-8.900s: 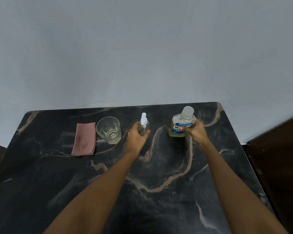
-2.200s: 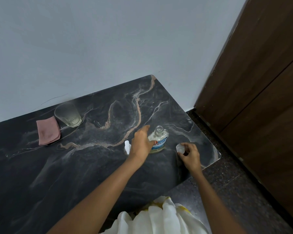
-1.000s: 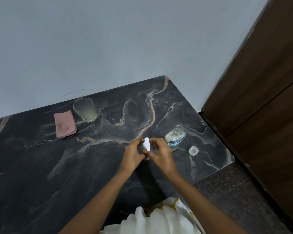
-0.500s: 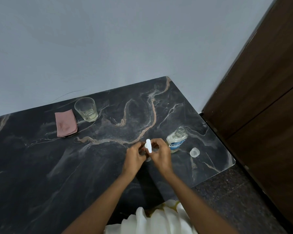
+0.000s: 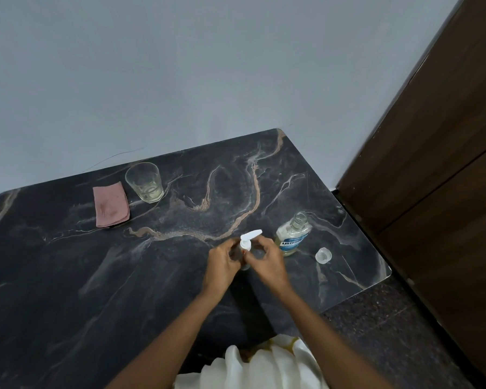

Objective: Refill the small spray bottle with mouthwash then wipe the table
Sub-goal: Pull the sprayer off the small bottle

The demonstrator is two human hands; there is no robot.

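While the small spray bottle [image 5: 245, 245] is standing on the table [image 5: 152, 276] a little in from the right edge and nearer the front edge than the far one, both hands are closing on it. The left hand [image 5: 222, 263] is curling its fingers round the clear body, most likely to brace it. The right hand [image 5: 267, 262] is pinching the base of the white spray head [image 5: 251, 235] between thumb and fingertips, which reads as a twisting grip for getting the head off so the bottle can be filled.

Most of the clear body is hiding behind the fingers, so its exact lean is hard to judge, though its long axis seems to be running roughly upright from the table. The spray head is tilting away from that line, its long axis slanting up and pointing toward the far right corner.

The mouthwash bottle [image 5: 292, 234] is standing uncapped just beside the right hand, on its right-edge side, mouth upward, probably kept close for a short pour. Its cap [image 5: 323, 254] is lying between that bottle and the front right corner. A pink cloth [image 5: 111, 204] and a glass [image 5: 145, 182] are sitting side by side near the far edge toward the left, well apart from the hands, the cloth presumably waiting for the wipe.
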